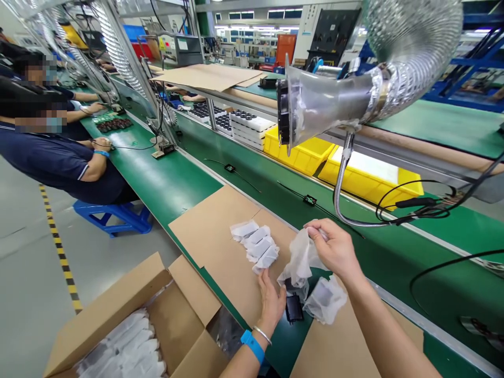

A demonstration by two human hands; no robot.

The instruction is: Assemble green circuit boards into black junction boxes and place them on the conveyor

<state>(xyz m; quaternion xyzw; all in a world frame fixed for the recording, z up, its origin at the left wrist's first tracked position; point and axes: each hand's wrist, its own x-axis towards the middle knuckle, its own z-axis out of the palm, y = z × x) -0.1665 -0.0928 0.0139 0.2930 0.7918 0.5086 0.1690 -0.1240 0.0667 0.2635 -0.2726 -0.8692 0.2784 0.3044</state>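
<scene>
A crumpled white foam wrapper (301, 260) hangs limp over the cardboard sheet (212, 236) on the green tabletop (173, 184), long axis roughly vertical. The right hand (334, 247), wrist bent, pinches its top edge. The left hand (271, 302) lies flat, fingers loose, beside a small black part (294, 308).

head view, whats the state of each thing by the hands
right hand: raised, pinching a white foam pouch, which hangs limp
left hand: flat on the cardboard sheet
black part: unwrapped, lying on the green belt
wrapped pouches: in a row on the cardboard
carton: open, holding pouches
</scene>
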